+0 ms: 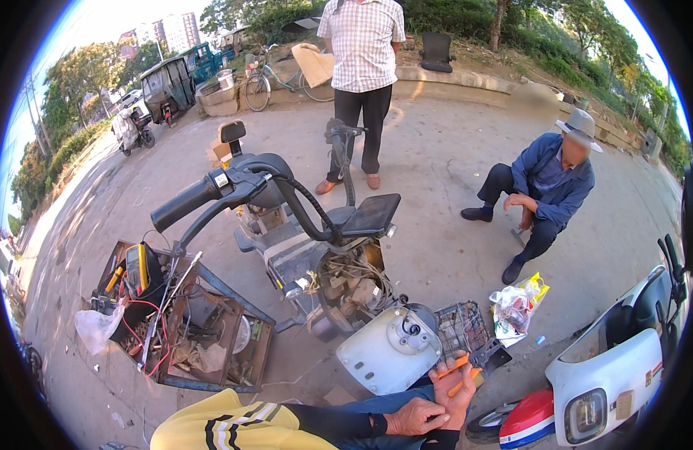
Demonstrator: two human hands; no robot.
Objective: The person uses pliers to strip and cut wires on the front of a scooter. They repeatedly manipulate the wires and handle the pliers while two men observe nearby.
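Observation:
Palm up at the lower right, my right hand [453, 394] has its fingers curled around an orange-handled tool [454, 367] that looks like pliers; its jaws cannot be made out. My left hand [417, 418] reaches across to the right palm with thumb and fingers pinched together. Whatever it pinches is too small to tell. Just beyond both hands lies a white scooter front panel [376, 360] with a round mount and a coiled black wire. Behind it stands an electric scooter [286, 247], its front opened to show bundled wires [354, 285].
On the left, a tool box [241, 352] holds loose parts, with a yellow multimeter [136, 266] at its far side. A wire basket [463, 326] and plastic bag [517, 306] lie to the right. A white-and-red scooter [609, 390] stands far right. One person squats, another stands ahead.

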